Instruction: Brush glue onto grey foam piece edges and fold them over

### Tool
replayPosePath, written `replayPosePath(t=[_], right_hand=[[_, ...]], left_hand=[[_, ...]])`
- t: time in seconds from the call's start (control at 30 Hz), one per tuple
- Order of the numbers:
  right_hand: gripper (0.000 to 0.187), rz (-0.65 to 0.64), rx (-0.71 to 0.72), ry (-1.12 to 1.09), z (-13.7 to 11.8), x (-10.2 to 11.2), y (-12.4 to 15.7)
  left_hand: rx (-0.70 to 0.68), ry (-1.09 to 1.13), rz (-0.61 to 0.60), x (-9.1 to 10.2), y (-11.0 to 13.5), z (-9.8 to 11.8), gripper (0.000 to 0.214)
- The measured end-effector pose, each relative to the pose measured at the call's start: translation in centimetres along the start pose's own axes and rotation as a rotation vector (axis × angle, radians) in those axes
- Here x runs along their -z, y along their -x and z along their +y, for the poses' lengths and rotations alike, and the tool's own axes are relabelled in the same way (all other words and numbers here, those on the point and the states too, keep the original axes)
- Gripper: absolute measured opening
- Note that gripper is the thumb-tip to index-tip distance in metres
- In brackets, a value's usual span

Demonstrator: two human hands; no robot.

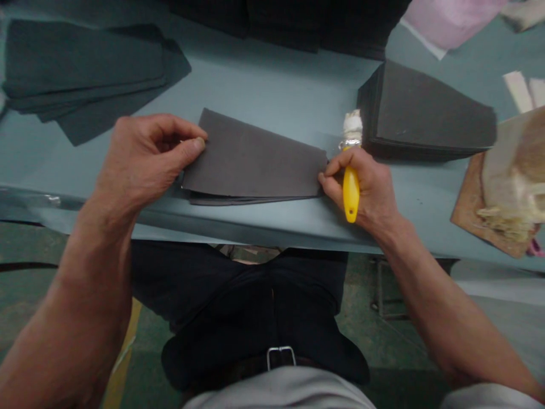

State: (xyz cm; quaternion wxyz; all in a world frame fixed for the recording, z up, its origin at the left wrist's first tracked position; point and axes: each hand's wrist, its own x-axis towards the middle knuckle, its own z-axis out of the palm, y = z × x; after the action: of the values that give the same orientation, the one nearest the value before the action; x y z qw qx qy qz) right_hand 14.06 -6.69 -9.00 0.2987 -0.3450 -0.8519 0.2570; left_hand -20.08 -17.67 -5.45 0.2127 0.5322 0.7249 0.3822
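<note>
A dark grey tapered sheet [259, 162] lies near the table's front edge, with other sheet edges showing beneath it. My left hand [149, 153] pinches its wide left end between thumb and fingers. At the narrow right end, my right hand [361, 182] has thumb and fingertip closed on the corner. That same hand also holds a brush with a yellow handle [351, 196], its whitish bristles pointing away from me. Just beyond the right hand stands a thick stack of similar dark pieces [434, 113].
Several dark sheets [85, 62] lie fanned out at the left. Black material [289, 23] sits along the back. At the right are a glue-crusted container [515, 165] on a brown board [468, 196] and a pink cloth [455, 23]. The table's front edge [255, 230] runs close to my body.
</note>
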Motion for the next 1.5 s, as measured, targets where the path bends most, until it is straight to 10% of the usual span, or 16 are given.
replayPosePath(t=[0.37,0.93,1.5], right_hand=[[0.01,0.008,0.002,0.051,0.0,-0.1,0.2],[0.015,-0.008,-0.063,-0.04,-0.2,0.0,0.0],[0.013,-0.001,-0.051,-0.038,0.0,0.0,0.3]], left_hand=[[0.205,0.049,0.018,-0.2,-0.5,1.0,0.034],[0.064,0.05,0.027,-0.2,0.8,0.8,0.033],[0.247,0.122,-0.018,0.2,-0.9,1.2,0.029]])
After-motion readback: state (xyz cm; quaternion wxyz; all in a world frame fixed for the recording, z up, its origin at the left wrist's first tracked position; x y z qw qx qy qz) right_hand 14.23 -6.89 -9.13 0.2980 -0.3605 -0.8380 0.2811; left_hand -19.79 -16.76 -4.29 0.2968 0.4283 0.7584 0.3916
